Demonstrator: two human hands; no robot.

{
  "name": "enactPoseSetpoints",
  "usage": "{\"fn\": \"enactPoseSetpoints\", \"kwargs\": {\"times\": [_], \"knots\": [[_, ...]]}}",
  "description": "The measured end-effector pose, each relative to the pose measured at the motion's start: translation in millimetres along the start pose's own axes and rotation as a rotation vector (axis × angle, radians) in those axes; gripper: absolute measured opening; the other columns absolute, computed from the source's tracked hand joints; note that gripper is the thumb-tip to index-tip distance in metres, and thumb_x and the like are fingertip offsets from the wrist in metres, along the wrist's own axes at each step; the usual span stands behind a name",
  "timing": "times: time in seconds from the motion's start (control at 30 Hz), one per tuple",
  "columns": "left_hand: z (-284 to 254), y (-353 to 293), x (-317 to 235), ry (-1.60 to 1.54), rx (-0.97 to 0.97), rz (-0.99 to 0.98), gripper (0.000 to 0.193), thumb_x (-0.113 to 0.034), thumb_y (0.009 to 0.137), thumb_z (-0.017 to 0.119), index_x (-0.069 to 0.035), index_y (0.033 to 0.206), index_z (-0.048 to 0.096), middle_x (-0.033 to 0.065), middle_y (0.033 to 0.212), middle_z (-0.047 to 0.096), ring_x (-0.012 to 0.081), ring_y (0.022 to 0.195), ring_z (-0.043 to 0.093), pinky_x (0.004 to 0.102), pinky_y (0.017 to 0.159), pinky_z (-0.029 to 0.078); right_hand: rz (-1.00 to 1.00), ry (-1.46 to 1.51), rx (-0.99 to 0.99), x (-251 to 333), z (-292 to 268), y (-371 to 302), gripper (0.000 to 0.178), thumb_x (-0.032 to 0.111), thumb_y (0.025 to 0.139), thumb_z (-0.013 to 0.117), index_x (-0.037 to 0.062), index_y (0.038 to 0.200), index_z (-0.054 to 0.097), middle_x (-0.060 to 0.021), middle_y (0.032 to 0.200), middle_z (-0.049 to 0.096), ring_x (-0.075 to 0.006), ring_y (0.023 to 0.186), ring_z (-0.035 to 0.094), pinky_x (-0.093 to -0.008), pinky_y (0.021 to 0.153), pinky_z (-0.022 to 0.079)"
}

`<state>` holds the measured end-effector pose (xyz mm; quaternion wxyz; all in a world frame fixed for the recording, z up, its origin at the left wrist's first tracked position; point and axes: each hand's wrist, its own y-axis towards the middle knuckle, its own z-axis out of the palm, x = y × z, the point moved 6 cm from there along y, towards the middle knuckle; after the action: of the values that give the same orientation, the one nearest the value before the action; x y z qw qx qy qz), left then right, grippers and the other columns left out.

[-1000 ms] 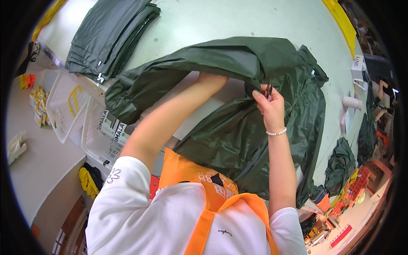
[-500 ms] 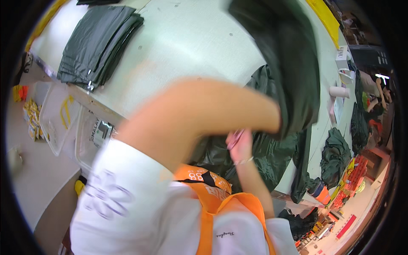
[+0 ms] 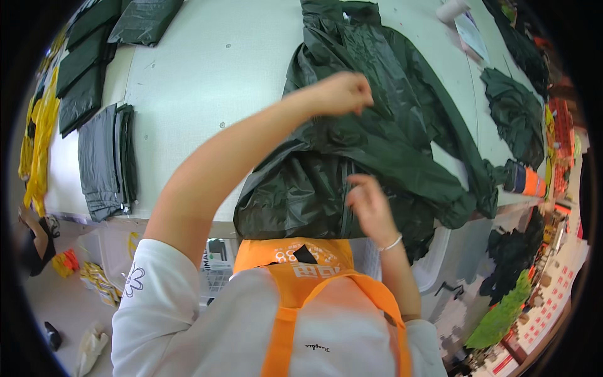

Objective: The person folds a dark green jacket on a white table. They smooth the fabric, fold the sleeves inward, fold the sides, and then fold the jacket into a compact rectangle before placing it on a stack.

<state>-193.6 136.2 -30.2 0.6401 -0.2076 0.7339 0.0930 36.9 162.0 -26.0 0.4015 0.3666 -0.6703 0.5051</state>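
Note:
A dark green rainproof jacket (image 3: pixel 367 69) lies spread on the pale table in front of me, collar at the far end. One sleeve crosses its front toward the lower right, and the other runs down its right side. My left hand (image 3: pixel 347 94) is over the jacket's middle, its fingers curled closed; whether anything is in them is hidden. Nearer me, my right hand (image 3: pixel 372 210) is over the lower front beside the jacket's front edge. Its fingers are bent but apart, and no held thing shows.
Folded dark green garments (image 3: pixel 103 160) are stacked at the table's left, with more folded ones (image 3: pixel 85 75) behind. A crumpled dark green garment (image 3: pixel 515 113) and an orange-and-dark bundle (image 3: pixel 526 180) lie on the right. A white roll (image 3: pixel 452 10) is at the far right. Yellow material (image 3: pixel 41 138) hangs at the left edge.
The lifted dark green garment part has come down, and a sleeve now lies across the jacket. My left hand has come away from it. The whole view has turned.

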Motion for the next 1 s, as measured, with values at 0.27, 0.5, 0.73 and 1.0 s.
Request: {"fn": "enactPoseSetpoints", "kwargs": {"times": [0.27, 0.5, 0.73, 1.0], "knots": [[-79, -76, -41, -0.341, -0.299, -0.015, 0.014, -0.021, 0.093, 0.054, -0.007, 0.092, 0.053, -0.0016, 0.072, 0.051, 0.0071, 0.061, 0.046, 0.0232, 0.055, 0.041, -0.247, -0.305, -0.178, 35, 13, 57, 0.035, 0.016, 0.085, 0.065, -0.0026, 0.112, 0.051, -0.0128, 0.086, 0.061, -0.0185, 0.075, 0.060, -0.0286, 0.069, 0.049], [-60, -117, -13, 0.626, -0.414, -0.081, 0.028, -0.018, 0.079, 0.067, -0.005, 0.103, 0.063, 0.0090, 0.084, 0.064, 0.0179, 0.070, 0.059, 0.0298, 0.066, 0.047, -0.400, -0.666, -0.271, 47, 49, 83, 0.026, 0.014, 0.086, 0.060, 0.0013, 0.107, 0.053, -0.0149, 0.095, 0.058, -0.0321, 0.079, 0.060, -0.0395, 0.068, 0.050], [-45, -116, 0, 0.829, -0.218, -0.202, 0.018, -0.025, 0.076, 0.067, -0.011, 0.087, 0.071, 0.0078, 0.082, 0.068, 0.0266, 0.075, 0.064, 0.0357, 0.067, 0.050, -0.442, -0.667, -0.317, 49, 51, 85, 0.023, 0.010, 0.084, 0.062, 0.0022, 0.104, 0.054, -0.0136, 0.094, 0.057, -0.0309, 0.078, 0.061, -0.0378, 0.066, 0.050], [-43, -116, -16, 0.632, -0.292, -0.122, 0.014, -0.018, 0.076, 0.064, -0.007, 0.082, 0.071, 0.0089, 0.080, 0.067, 0.0278, 0.071, 0.062, 0.0350, 0.065, 0.049, -0.470, -0.612, -0.369, 53, 56, 86, 0.024, 0.012, 0.083, 0.064, 0.0027, 0.104, 0.054, -0.0123, 0.092, 0.058, -0.0301, 0.074, 0.062, -0.0376, 0.062, 0.050]]}}
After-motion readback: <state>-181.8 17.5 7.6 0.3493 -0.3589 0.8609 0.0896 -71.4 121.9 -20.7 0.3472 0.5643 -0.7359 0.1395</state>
